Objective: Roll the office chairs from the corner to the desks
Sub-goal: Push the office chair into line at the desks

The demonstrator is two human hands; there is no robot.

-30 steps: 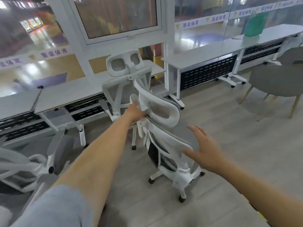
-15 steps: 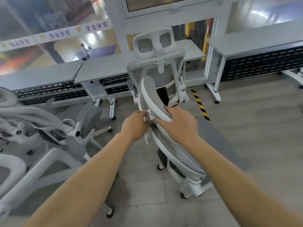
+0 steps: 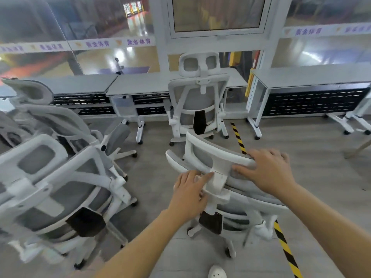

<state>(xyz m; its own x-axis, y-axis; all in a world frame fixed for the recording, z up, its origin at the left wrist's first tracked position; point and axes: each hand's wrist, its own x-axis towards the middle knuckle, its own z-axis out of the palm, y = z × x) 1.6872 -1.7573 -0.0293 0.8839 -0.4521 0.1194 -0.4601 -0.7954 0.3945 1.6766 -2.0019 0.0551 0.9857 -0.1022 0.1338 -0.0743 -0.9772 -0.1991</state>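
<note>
Since half a second ago both hands have shifted on the near white-framed grey mesh office chair [image 3: 220, 189]: left hand [image 3: 189, 194] lies against the headrest stem with fingers extended, right hand [image 3: 267, 169] spread flat over the headrest's top edge, neither clamped. Chair has turned square to the grey-topped white desks [image 3: 140, 85], between them and the person. Judged: final push in hand. A second matching chair [image 3: 198, 101] stands at the desk; spare chairs [image 3: 56, 177] crowd left

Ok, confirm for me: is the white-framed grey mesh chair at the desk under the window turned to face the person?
No: the white-framed grey mesh chair at the grey-topped desk shows its backrest and headrest rear to the camera.
</note>
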